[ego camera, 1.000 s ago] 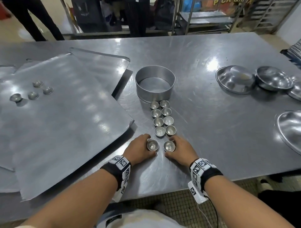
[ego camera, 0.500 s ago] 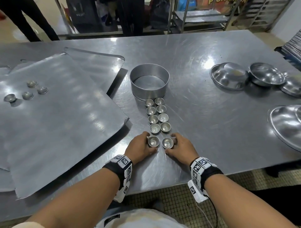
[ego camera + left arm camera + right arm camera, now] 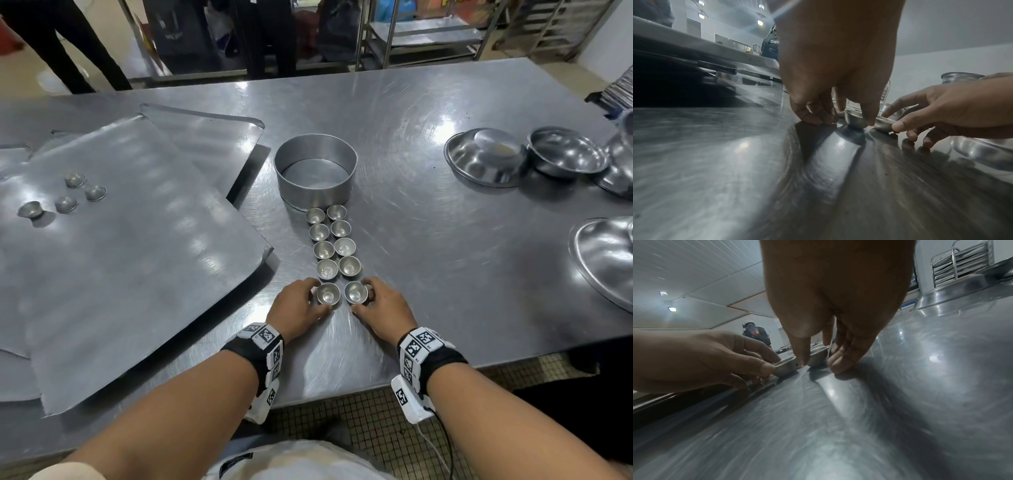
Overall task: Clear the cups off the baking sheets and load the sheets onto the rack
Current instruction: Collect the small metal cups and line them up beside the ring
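Two rows of small metal cups (image 3: 334, 245) stand upright on the table, running from a round tin towards me. At the near end my left hand (image 3: 313, 295) pinches the left cup (image 3: 328, 294) between thumb and fingers; the left wrist view shows that cup (image 3: 856, 121) resting on the table. My right hand (image 3: 370, 297) pinches the right cup (image 3: 355, 292), seen close up as a cup (image 3: 818, 359) in the right wrist view. Overlapping baking sheets (image 3: 137, 274) lie at the left, with several upturned cups (image 3: 65, 203) on the top one.
A round cake tin (image 3: 315, 171) stands at the far end of the cup rows. Steel bowls (image 3: 486, 157) and a large lid (image 3: 609, 257) sit at the right. People's legs and metal shelving (image 3: 428, 37) are beyond the table's far edge.
Both hands have slid their cups a little away from me, closer to the near end of the rows. The grips look the same.
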A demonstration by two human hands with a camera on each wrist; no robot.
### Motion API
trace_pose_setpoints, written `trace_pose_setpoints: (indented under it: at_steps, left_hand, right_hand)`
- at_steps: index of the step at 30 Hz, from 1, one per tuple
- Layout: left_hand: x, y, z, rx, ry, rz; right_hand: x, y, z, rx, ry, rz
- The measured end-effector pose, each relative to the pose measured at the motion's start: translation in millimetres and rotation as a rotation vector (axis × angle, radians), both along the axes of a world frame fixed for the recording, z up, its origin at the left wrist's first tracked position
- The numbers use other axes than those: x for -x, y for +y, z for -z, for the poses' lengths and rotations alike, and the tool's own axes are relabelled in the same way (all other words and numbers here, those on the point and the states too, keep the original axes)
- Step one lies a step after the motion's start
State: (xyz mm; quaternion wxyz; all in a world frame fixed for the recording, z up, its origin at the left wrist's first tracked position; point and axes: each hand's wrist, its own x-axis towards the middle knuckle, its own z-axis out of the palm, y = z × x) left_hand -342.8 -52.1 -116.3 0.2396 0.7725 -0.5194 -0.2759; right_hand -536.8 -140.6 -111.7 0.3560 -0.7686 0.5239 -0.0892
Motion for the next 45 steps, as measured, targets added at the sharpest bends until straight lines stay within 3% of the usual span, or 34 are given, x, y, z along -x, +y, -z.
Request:
trace_pose_setpoints:
  at_steps: [26,32,39,45]
  left_hand:
    - [2,-7,-6,-0.022,-0.015,0.004]
    - [-11,-7,-16,-0.028,0.032,0.017]
    - [-73,-9,-70,0.067,-0.047,0.020]
    - [-192,30,-106,0.072,-0.093,-0.102]
  right_hand:
    - [-5,-6,4,0.040,-0.050,-0.008]
    - [-11,-12,-10,0.074,-0.048,0.112]
    - [-102,-40,-69,0.244,-0.115,0.031]
    - [-241,-29,-109,0.261,-0.100,-0.212]
